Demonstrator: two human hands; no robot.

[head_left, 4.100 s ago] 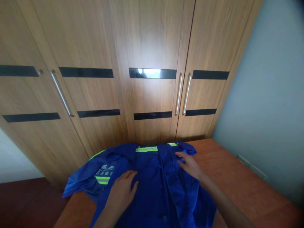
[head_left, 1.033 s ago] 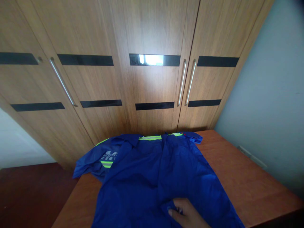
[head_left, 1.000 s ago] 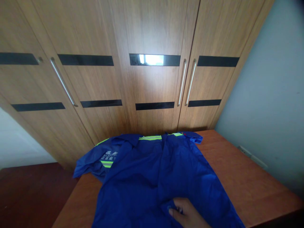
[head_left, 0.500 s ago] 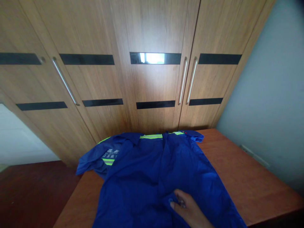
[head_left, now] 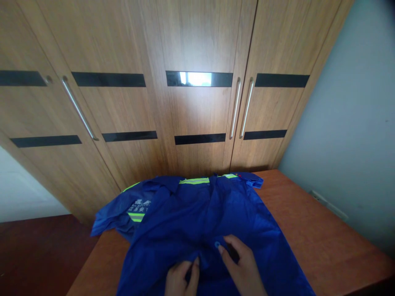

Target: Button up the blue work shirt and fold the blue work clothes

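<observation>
A blue work jacket (head_left: 185,222) with yellow-green reflective strips lies spread out, its collar end toward the cabinet. My right hand (head_left: 242,263) pinches the front edge of the jacket right by a round blue button (head_left: 217,244). To its left, my left hand (head_left: 182,277) has thumb and finger closed on a fold of the other front edge. A small gap separates the two hands. White lettering (head_left: 139,205) shows on the jacket's left-lying sleeve side.
The jacket rests on a reddish-brown wooden table (head_left: 308,230). Behind it stands a wooden cabinet (head_left: 197,111) with metal handles (head_left: 235,107) and black strips. A pale wall (head_left: 348,135) borders the right side. Dark red floor (head_left: 40,250) lies at lower left.
My left hand has come into view from below and pinches the jacket. My right hand has moved slightly up, still holding the edge by the button. The view has shifted a little.
</observation>
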